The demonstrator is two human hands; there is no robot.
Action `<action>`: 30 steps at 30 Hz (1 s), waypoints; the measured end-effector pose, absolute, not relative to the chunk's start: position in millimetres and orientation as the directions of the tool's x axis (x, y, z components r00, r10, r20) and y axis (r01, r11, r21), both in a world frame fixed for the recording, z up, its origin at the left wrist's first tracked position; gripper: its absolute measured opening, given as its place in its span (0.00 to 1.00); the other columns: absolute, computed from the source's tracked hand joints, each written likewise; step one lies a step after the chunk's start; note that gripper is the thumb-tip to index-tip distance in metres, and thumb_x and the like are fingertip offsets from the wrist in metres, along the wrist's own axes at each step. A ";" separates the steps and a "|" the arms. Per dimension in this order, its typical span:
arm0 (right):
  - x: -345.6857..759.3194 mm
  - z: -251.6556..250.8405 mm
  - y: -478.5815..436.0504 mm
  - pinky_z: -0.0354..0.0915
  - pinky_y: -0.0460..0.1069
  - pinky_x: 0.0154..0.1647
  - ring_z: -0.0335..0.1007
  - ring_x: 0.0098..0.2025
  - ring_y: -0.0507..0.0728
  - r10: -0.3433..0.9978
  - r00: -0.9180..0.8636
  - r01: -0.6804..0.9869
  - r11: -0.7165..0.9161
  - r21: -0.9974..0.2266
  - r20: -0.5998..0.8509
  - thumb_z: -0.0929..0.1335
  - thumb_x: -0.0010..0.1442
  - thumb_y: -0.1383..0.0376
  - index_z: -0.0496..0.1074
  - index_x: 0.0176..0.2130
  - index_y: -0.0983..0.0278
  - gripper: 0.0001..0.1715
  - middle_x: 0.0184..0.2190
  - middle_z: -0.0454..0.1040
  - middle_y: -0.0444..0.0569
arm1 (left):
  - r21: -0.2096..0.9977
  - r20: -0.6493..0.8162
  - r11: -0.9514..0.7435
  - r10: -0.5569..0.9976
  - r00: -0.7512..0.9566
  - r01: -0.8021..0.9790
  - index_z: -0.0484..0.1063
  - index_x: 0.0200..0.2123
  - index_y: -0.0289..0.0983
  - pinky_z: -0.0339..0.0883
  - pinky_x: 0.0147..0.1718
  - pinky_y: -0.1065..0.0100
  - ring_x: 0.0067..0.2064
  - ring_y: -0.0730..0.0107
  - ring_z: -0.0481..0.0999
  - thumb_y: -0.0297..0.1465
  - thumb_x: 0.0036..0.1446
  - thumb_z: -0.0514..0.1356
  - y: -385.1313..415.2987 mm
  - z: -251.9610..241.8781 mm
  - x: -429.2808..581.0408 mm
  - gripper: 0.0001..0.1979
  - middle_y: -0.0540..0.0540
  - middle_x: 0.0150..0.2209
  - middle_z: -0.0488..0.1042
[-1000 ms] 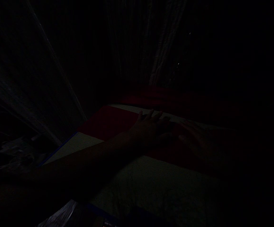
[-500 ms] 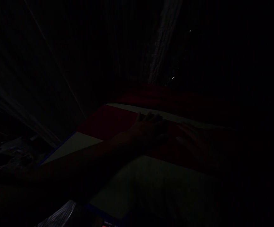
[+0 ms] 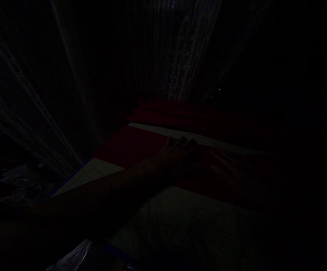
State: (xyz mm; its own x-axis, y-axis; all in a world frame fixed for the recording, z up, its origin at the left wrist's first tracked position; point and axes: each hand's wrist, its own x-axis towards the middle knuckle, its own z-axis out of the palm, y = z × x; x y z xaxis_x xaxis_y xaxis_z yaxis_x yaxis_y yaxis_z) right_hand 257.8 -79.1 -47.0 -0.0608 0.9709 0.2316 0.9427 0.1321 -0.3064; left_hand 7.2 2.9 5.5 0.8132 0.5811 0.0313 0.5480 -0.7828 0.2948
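The scene is very dark. A flat cloth (image 3: pixel 126 145) with wide red and pale bands and a blue edge is spread out before me. My left hand (image 3: pixel 179 156) lies on its red band, palm down, with the fingers spread toward the narrow pale stripe (image 3: pixel 177 133). To the right, my right hand (image 3: pixel 228 165) is faint in the shadow, its fingers stretched out and pointing left over the same red band. Neither hand shows anything in its grip. The right wrist and forearm fade into the dark.
Behind the banded cloth lies bunched dark red fabric (image 3: pixel 163 109). Hanging curtain-like folds (image 3: pixel 183 56) rise at the back, with more at the left (image 3: pixel 36 94). Crumpled shiny plastic (image 3: pixel 22 180) sits at the lower left, and another shiny piece (image 3: pixel 73 256) at the bottom.
Both hands stay in nearly the same place on the cloth, the left shifted very slightly right. The curtain-like folds behind show a little more, and the picture is somewhat darker.
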 end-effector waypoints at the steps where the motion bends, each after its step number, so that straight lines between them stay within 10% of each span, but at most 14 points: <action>1: 258.2 -47.9 -79.0 0.47 0.70 0.76 0.50 0.75 0.64 0.972 -0.060 0.940 0.132 -0.314 0.227 0.54 0.71 0.39 0.60 0.71 0.56 0.41 0.73 0.55 0.45 | 0.304 0.036 -0.771 0.597 0.801 0.560 0.51 0.75 0.49 0.31 0.71 0.32 0.78 0.43 0.38 0.60 0.69 0.44 2.3 6.2 7.1 0.39 0.46 0.78 0.42; 30: 257.1 -44.1 -80.1 0.49 0.71 0.74 0.48 0.75 0.64 0.950 -0.040 0.964 0.118 -0.237 0.310 0.55 0.71 0.38 0.59 0.72 0.53 0.40 0.74 0.52 0.42 | 0.274 0.052 -0.783 0.592 0.804 0.559 0.51 0.75 0.51 0.32 0.70 0.29 0.78 0.41 0.39 0.59 0.70 0.42 1.1 4.2 4.6 0.37 0.47 0.78 0.44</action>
State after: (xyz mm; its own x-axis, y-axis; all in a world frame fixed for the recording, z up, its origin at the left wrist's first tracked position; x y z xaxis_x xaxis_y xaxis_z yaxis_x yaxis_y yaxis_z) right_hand 257.1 -80.1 -44.1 -0.0402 0.9500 0.3097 0.9644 0.1179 -0.2368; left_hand 4.6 1.1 4.2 0.8040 0.5924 0.0519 0.5589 -0.7826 0.2742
